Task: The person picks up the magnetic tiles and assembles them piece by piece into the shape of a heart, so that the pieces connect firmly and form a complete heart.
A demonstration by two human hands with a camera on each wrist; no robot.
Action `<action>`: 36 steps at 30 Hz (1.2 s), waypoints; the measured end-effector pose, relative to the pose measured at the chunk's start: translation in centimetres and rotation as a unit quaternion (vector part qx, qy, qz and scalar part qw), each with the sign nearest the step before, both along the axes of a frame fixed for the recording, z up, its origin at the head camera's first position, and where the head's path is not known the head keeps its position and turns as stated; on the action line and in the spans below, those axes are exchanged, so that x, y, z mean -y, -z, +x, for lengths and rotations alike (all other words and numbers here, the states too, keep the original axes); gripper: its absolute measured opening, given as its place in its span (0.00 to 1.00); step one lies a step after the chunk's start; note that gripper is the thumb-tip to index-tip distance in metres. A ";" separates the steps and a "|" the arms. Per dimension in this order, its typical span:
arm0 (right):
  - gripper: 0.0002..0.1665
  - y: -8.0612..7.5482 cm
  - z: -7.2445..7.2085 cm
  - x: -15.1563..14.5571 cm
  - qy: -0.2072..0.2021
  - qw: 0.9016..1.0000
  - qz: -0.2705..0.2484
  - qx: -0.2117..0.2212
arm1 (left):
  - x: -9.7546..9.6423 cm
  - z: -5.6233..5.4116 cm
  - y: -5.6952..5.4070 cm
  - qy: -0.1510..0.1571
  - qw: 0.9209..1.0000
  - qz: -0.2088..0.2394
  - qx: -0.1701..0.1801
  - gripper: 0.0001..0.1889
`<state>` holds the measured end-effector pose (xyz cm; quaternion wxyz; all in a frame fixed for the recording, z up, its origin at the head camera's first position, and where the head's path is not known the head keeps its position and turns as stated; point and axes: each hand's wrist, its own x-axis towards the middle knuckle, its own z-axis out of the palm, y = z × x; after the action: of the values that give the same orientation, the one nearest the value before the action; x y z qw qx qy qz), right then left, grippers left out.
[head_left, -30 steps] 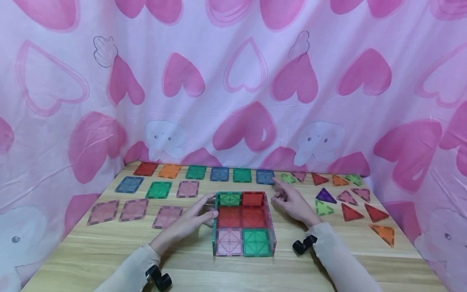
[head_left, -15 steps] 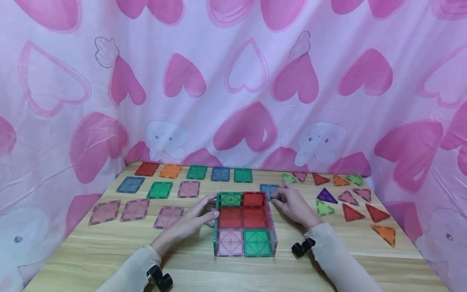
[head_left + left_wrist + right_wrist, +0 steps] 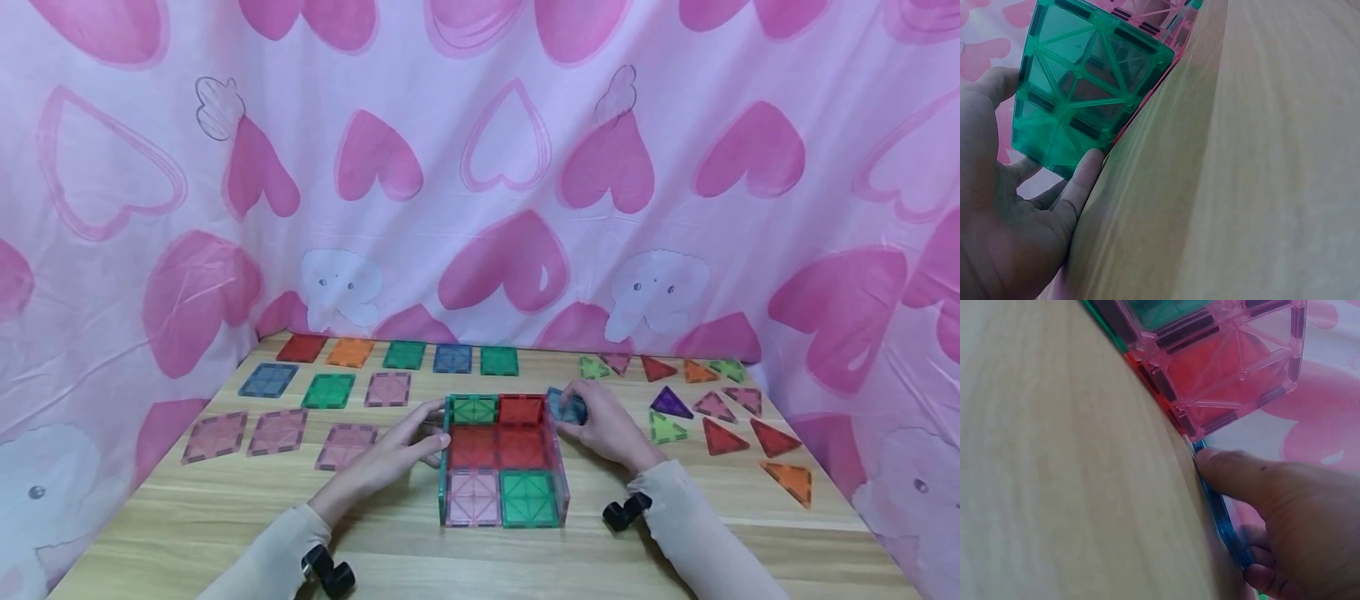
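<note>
A low open-front box of translucent magnetic tiles stands at mid-table, with a green left wall (image 3: 1079,87), a pink right wall (image 3: 1229,375), and a back of one green and one red tile. Red, pink and green tiles make its floor (image 3: 474,498). My left hand (image 3: 405,442) rests at the box's back left corner, its thumb and fingers touching the green wall's edges. Between thumb and fingers, my right hand (image 3: 603,421) pinches a blue square tile (image 3: 567,407) beside the back right corner. In the right wrist view the tile is edge-on, low over the wood.
Loose square tiles, among them a pink one (image 3: 347,446) and a green one (image 3: 499,361), lie left and behind. Several triangle tiles, including a purple one (image 3: 671,402), spread to the right. A heart-patterned curtain (image 3: 495,167) encloses the table (image 3: 390,550).
The right hand has taken the blue square tile from the back row and drawn it nearer, to the box's back right corner, tilting it. The left hand and box stay put.
</note>
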<state>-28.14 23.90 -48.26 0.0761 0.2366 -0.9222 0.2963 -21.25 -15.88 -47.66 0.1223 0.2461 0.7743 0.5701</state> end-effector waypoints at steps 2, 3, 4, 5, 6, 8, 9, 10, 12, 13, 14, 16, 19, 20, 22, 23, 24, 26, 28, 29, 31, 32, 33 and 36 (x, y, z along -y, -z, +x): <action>0.27 -0.3 0.2 -0.1 0.013 1.000 -0.005 0.006 | 0.0 0.0 0.0 -0.001 1.000 -0.001 0.000 0.35; 0.32 -0.4 0.3 -0.1 0.019 1.000 -0.006 0.009 | 0.0 0.0 0.0 -0.001 1.000 0.000 0.000 0.35; 0.38 -0.6 0.3 -0.2 0.024 1.000 -0.009 0.014 | 0.0 0.0 0.0 -0.001 1.000 0.001 0.000 0.35; 0.43 -0.7 0.4 -0.2 0.029 0.999 -0.008 0.016 | 0.0 0.0 0.0 -0.001 1.000 0.001 0.001 0.35; 0.48 -0.8 0.4 -0.3 0.033 0.999 -0.007 0.018 | 0.0 0.0 0.1 -0.002 1.000 0.001 0.001 0.35; 0.55 -1.0 0.6 -0.4 0.042 0.999 -0.007 0.020 | 0.0 0.0 0.1 -0.002 1.000 0.002 0.001 0.34; 0.58 -1.1 0.6 -0.4 0.044 0.999 -0.005 0.019 | 0.1 0.0 0.1 -0.002 1.000 0.001 0.000 0.34; 0.60 -1.3 0.7 -0.5 0.044 0.999 -0.005 0.018 | 0.1 -0.1 0.2 -0.003 1.000 0.000 0.001 0.34; 0.62 -1.5 0.9 -0.7 0.044 0.999 0.001 0.012 | 0.1 -0.1 0.3 -0.003 1.000 0.000 0.001 0.34; 0.61 -1.6 1.0 -0.8 0.041 0.999 0.005 0.007 | 0.1 -0.1 0.3 -0.001 1.000 0.001 0.001 0.34; 0.60 -1.7 1.0 -0.9 0.038 0.999 0.007 0.003 | 0.1 -0.2 0.3 0.000 1.000 0.003 0.001 0.34; 0.57 -1.8 1.3 -1.3 0.034 0.999 0.010 -0.006 | 0.1 -0.2 0.3 0.003 1.000 0.008 0.002 0.34; 0.52 -1.9 1.8 -1.9 0.026 1.000 -0.012 -0.004 | 0.1 -0.3 0.3 0.008 1.000 0.017 0.001 0.34; 0.51 -1.8 2.1 -2.2 0.024 0.999 -0.029 0.005 | 0.1 -0.3 0.3 0.010 1.000 0.019 0.001 0.33; 0.50 -1.5 2.9 -2.7 0.018 0.997 -0.073 0.033 | 0.1 -0.3 0.3 0.012 1.000 0.023 0.001 0.33; 0.50 -1.2 3.4 -3.1 0.008 0.994 -0.100 0.051 | 0.1 -0.4 0.2 0.012 1.000 0.023 0.001 0.33; 0.51 -1.0 3.9 -3.3 0.000 0.989 -0.128 0.070 | 0.1 -0.4 0.2 0.012 1.000 0.023 0.001 0.33; 0.52 -0.3 5.0 -3.9 -0.023 0.979 -0.181 0.096 | 0.1 -0.4 0.2 0.008 1.000 0.019 0.001 0.33; 0.51 0.3 6.0 -4.3 -0.052 0.966 -0.227 0.116 | 0.1 -0.3 0.1 0.003 1.000 0.014 0.000 0.33; 0.51 0.5 6.5 -4.4 -0.066 0.960 -0.243 0.122 | 0.2 -0.3 0.1 0.001 1.000 0.011 0.001 0.34; 0.50 0.9 7.6 -4.5 -0.085 0.951 -0.268 0.130 | 0.2 -0.3 0.1 -0.004 1.000 0.007 0.001 0.34; 0.49 1.0 8.1 -4.6 -0.093 0.947 -0.276 0.133 | 0.2 -0.3 0.1 -0.004 1.000 0.006 0.000 0.34; 0.49 1.2 8.6 -4.6 -0.102 0.944 -0.282 0.137 | 0.2 -0.3 0.1 -0.004 1.000 0.005 0.001 0.34; 0.47 1.5 10.3 -4.4 -0.123 0.935 -0.296 0.152 | 0.1 -0.3 0.2 -0.001 1.000 0.003 0.001 0.34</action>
<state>-17.84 28.33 -49.73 -0.0356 0.2674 -0.7568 0.5955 -21.54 -16.01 -47.84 0.1220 0.2453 0.7727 0.5726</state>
